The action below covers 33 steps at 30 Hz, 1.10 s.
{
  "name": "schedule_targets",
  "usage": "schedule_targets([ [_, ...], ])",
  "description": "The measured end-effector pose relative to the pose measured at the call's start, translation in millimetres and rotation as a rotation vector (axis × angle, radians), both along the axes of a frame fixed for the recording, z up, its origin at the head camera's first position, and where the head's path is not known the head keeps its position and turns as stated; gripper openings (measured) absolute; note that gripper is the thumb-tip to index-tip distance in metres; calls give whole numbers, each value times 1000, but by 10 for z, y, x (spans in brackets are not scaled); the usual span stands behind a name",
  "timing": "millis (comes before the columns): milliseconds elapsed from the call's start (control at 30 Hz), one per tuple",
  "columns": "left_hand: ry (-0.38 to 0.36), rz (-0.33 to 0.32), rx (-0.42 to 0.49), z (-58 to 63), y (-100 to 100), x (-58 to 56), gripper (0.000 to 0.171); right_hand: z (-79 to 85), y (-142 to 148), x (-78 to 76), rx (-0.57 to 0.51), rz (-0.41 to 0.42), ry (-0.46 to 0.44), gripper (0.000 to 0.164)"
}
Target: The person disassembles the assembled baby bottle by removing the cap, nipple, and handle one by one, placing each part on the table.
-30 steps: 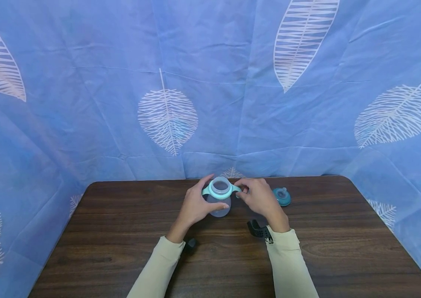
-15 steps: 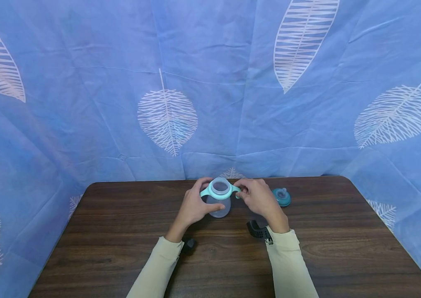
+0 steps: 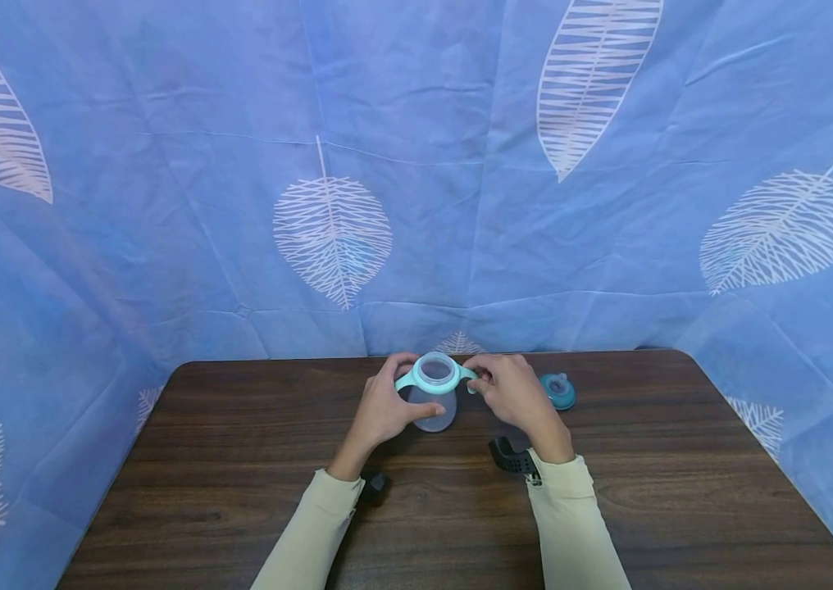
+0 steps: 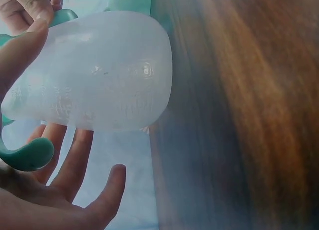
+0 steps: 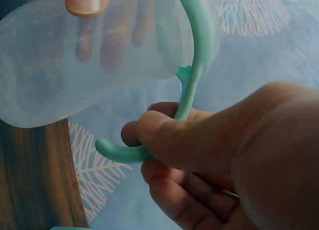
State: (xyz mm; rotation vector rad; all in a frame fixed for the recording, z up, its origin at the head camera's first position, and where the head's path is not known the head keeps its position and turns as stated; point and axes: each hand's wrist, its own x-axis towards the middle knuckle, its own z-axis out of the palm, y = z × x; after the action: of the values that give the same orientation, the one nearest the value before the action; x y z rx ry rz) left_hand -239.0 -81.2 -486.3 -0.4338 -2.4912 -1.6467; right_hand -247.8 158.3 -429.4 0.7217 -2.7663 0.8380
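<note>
A translucent baby bottle (image 3: 434, 408) with an uncovered round mouth is near the table's back edge. Round its neck sits a mint-green handle ring (image 3: 437, 385) with a curved handle on each side. My left hand (image 3: 381, 407) grips the bottle's body from the left, thumb across the near side and fingers behind it, as the left wrist view also shows. With thumb and fingers, my right hand (image 3: 512, 393) pinches the right handle (image 5: 185, 103), whose curled tip (image 5: 117, 151) sticks out past the fingers. Whether the bottle touches the table is hard to tell.
A teal bottle cap with a nipple (image 3: 558, 391) lies on the dark wooden table (image 3: 446, 524), just right of my right hand. A blue cloth with white leaf prints (image 3: 416, 221) hangs behind the table's back edge.
Over the last second the left hand's fingers and thumb have shifted slightly leftward on the bottle, and the handle ring has turned or moved very slightly. The right hand keeps its pinch.
</note>
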Motion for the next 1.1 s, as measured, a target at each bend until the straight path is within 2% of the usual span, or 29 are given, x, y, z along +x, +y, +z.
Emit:
schedule_targets([
  [1100, -22, 27, 19, 19, 16, -11, 87, 60, 28, 19, -20, 19, -30, 12],
])
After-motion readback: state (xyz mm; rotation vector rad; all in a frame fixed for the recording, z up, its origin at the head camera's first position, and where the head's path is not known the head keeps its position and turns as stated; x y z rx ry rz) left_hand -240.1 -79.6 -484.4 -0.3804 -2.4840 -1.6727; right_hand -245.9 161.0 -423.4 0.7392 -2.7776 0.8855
